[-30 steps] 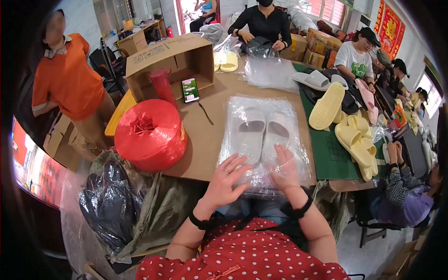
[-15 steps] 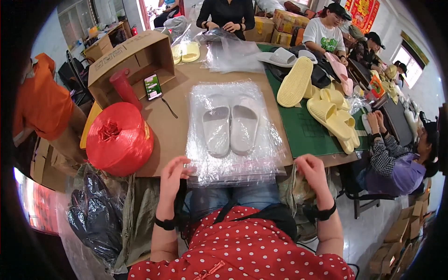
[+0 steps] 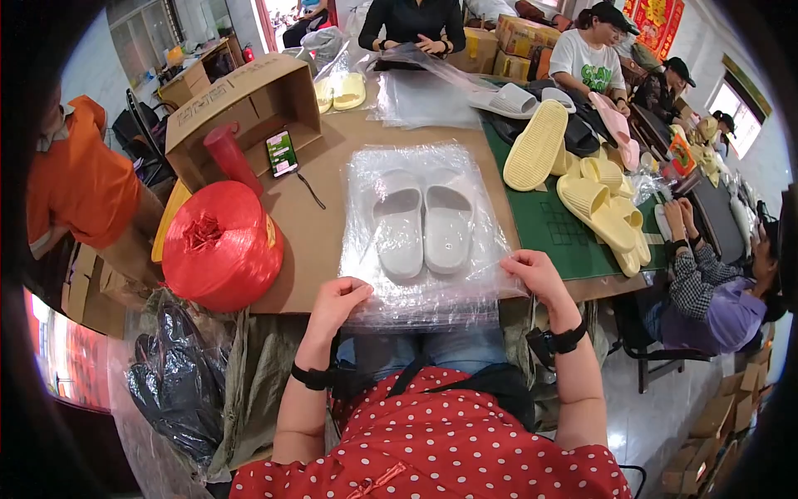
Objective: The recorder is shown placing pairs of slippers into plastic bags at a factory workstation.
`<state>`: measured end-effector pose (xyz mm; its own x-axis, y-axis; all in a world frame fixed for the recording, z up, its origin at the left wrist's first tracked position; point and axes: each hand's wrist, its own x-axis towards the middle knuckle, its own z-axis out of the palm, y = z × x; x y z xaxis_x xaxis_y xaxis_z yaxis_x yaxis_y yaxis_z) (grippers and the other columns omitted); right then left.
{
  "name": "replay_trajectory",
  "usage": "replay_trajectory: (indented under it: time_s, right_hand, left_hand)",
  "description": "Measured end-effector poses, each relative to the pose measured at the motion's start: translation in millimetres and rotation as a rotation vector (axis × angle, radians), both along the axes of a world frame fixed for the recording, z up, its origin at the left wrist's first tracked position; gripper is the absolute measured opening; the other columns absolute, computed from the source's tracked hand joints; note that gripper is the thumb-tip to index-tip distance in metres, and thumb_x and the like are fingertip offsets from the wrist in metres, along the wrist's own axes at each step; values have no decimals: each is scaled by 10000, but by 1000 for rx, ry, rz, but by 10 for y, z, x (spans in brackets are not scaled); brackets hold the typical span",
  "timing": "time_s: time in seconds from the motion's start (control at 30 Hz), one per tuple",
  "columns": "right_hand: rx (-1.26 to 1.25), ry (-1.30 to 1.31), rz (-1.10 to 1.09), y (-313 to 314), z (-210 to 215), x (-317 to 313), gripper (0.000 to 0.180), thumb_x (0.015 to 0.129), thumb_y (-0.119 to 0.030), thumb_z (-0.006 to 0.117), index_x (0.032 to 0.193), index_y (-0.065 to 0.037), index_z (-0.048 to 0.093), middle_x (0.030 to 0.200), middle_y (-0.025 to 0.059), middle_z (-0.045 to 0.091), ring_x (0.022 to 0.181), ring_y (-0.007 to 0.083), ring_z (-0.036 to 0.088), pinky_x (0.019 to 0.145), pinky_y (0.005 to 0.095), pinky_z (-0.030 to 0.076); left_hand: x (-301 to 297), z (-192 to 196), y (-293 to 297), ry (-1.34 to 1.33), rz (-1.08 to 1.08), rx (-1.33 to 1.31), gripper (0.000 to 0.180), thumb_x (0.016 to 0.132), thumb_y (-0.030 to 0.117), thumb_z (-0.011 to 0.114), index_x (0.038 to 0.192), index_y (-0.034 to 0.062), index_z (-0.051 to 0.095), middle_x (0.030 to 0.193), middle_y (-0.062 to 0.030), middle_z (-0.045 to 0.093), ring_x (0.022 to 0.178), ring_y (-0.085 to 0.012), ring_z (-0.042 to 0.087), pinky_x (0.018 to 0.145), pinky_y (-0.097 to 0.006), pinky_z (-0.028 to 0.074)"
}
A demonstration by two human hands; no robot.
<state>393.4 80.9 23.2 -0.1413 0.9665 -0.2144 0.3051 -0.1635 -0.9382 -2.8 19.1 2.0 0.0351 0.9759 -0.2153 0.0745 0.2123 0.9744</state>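
A pair of light grey slippers [image 3: 399, 231] lies side by side on the table in front of me, toes pointing away. Clear, shiny plastic bags [image 3: 366, 179] lie around them; whether the slippers are inside the top bag or on it, I cannot tell for sure. My left hand [image 3: 339, 304] pinches the near left edge of the plastic bag between thumb and finger. On the right side, a little farther up, my right hand [image 3: 536, 274] pinches the bag's other edge. Neither hand touches the slippers.
At left stand a roll of red plastic twine [image 3: 223, 245], a red cylinder [image 3: 233, 158], a phone [image 3: 282, 153] and an open cardboard box [image 3: 245, 104]. Yellow slippers [image 3: 594, 208] pile up on a green mat [image 3: 540, 220] at right. Several people work around the table.
Both hands have closed on the bag's edges, the left moving right and the right moving left and up. The slippers stay in place on the table.
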Motion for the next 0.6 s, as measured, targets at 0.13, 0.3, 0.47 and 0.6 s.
replay_trajectory:
  time_s: [0.13,0.3,0.47,0.6]
  right_hand:
    - [-102,-19,68,-62,135,9,224,873,-174,720,994,14,725,853,6,696,761,79,601,677,222,469]
    - [-212,113,176,-11,224,147,232,850,-79,733,1059,14,691,921,51,719,708,68,614,620,189,480]
    - [19,276,55,82,318,121,89,895,-20,650,981,2,650,913,70,717,667,84,615,602,217,492]
    - [442,340,-33,179,258,24,88,916,33,581,954,8,657,946,50,704,896,108,644,833,251,519]
  left_hand:
    - [-12,55,22,29,-51,36,195,902,173,681,962,-8,720,786,17,673,675,-33,540,600,-217,424]
    - [-135,36,55,48,-112,43,215,921,138,643,1039,-24,721,882,-17,721,718,-45,580,636,-216,457]
    - [-17,278,101,-59,-25,-29,210,922,77,626,1082,-38,699,957,-89,731,863,-138,677,751,-270,512]
    - [31,184,196,-91,95,378,156,908,6,620,1020,-35,721,988,-103,731,909,-165,685,829,-293,530]
